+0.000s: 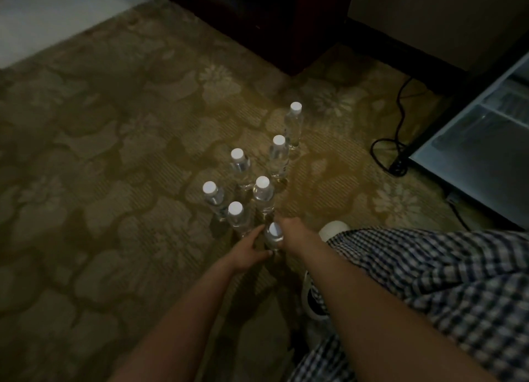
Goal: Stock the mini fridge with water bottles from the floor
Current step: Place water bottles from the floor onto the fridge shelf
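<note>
Several clear water bottles with white caps stand upright on the patterned carpet, the farthest one [294, 124] toward the fridge. The nearest bottle [273, 234] stands between my two hands. My left hand [248, 252] touches its left side with fingers stretched along it. My right hand [289, 232] wraps its right side, fingers hidden behind the bottle. The open mini fridge [481, 141] sits at the right, its door swung out and its pale shelves showing.
A black power cable [396, 141] coils on the carpet left of the fridge. Dark furniture [272, 23] stands at the back. My checked-trousered knee [429, 281] and a white shoe [333, 228] are at the lower right. A pale surface [43, 18] lies top left.
</note>
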`<action>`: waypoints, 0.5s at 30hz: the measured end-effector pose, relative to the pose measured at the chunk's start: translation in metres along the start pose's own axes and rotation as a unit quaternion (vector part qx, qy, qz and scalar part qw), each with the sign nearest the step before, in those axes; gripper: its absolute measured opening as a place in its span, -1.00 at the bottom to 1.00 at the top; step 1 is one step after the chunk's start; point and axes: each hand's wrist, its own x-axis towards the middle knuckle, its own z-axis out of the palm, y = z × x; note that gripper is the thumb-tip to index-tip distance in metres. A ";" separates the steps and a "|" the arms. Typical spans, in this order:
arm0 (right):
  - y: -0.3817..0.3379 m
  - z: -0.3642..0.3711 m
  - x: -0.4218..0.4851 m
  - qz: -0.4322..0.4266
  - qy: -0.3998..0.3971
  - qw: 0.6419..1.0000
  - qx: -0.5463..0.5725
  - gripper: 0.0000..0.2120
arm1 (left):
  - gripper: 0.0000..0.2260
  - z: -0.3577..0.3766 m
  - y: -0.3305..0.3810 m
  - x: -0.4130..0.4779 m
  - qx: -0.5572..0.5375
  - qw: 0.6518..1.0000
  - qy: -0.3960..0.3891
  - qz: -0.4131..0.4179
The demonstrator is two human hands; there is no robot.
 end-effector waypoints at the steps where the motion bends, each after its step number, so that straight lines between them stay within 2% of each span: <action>1: 0.001 0.003 0.002 0.005 0.002 1.000 -0.002 -0.64 | -0.36 0.003 -0.001 0.002 -0.012 1.000 -0.002 0.004; 8: -0.005 0.018 0.010 0.028 0.074 0.995 0.053 -0.74 | -0.33 0.014 -0.007 0.003 -0.109 0.992 -0.006 0.058; 15: -0.004 -0.011 -0.004 -0.023 0.134 0.974 0.181 -0.80 | -0.38 0.013 -0.006 0.001 -0.117 0.991 0.033 0.048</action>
